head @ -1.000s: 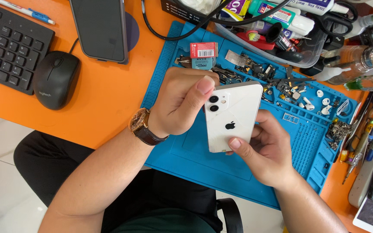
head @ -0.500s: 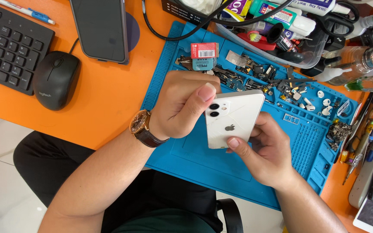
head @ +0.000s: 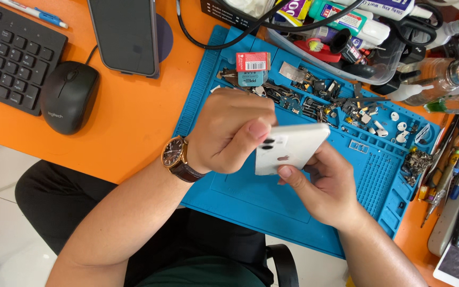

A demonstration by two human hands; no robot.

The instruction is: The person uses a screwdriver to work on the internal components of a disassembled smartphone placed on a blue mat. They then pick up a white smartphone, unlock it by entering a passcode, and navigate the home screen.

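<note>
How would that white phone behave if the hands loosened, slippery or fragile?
The white phone looks stiff and glossy, so probably slippery. Both the left hand and right hand pinch its edges above the blue mat; a drop might crack it.

At the centre of the frame the flat white phone with black camera rings (head: 288, 151) shows a pale grey mark on its glossy back. It lies over the bright blue ribbed rubber work mat (head: 251, 196), which spreads across the plain orange desk top (head: 128, 122). On the wrist at centre left sits a gold-cased round watch with a dark brown dial and brown leather strap (head: 177, 158). In the upper left are a matt black computer mouse (head: 69, 95), a black keyboard with white lettering (head: 6, 50) and a black glass-fronted slab phone (head: 124, 34). Near the top centre lies a small red packet with a white striped label (head: 252, 62).
</note>
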